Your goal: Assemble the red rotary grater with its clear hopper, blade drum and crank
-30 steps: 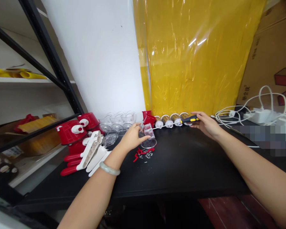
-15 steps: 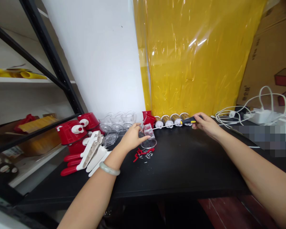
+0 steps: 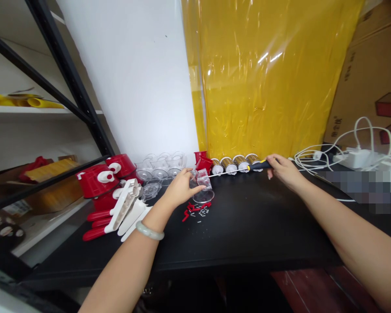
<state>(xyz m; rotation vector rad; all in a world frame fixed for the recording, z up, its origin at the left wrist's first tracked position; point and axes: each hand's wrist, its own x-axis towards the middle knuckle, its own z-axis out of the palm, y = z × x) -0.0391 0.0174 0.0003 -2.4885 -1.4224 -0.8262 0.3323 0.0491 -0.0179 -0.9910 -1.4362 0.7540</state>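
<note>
My left hand (image 3: 181,188), with a pale bangle on the wrist, grips a clear plastic part (image 3: 202,179) that has a wide round rim resting on the black table. From the right, my right hand (image 3: 283,170) holds a screwdriver (image 3: 259,165) by the end of its black and yellow handle. The long shaft lies nearly level, and its tip meets the side of the clear part; the exact contact is too small to make out. Just in front of the rim lie small red pieces (image 3: 189,208) and several loose screws (image 3: 203,212).
Several metal drums with white ends (image 3: 228,165) line the wall beside a red cup (image 3: 203,163). Clear cups (image 3: 161,165) stand behind my left hand. Red housings (image 3: 96,180) and white handles (image 3: 125,204) are piled at left. White cables and adapters (image 3: 355,159) occupy the right.
My right hand has shifted slightly right on the screwdriver handle, and its fingers have changed position. My left hand and the clear part look unmoved.
</note>
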